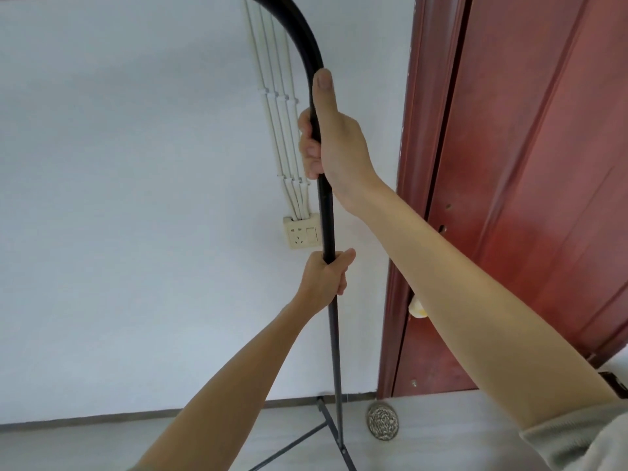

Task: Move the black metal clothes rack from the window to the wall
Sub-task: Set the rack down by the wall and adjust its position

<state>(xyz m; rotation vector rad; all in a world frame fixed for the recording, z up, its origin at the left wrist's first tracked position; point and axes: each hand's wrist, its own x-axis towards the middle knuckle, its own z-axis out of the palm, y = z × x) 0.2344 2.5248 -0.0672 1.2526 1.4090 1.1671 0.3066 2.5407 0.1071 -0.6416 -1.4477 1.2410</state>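
Observation:
The black metal clothes rack (327,215) stands close to a white wall (136,198), its upright pole running from the floor up to a curved top corner. My right hand (334,141) grips the pole high up, just below the bend, thumb laid along the tube. Lower down the same pole, my left hand (324,280) is wrapped around it. The rack's foot braces (326,423) spread out at the floor by the skirting. Its top bar leaves the frame at the upper left.
A red-brown door (526,164) and its frame stand right of the rack. White cable conduits (275,107) run down the wall to a socket (301,235) behind the pole. A round metal floor drain cover (382,420) lies by the door frame.

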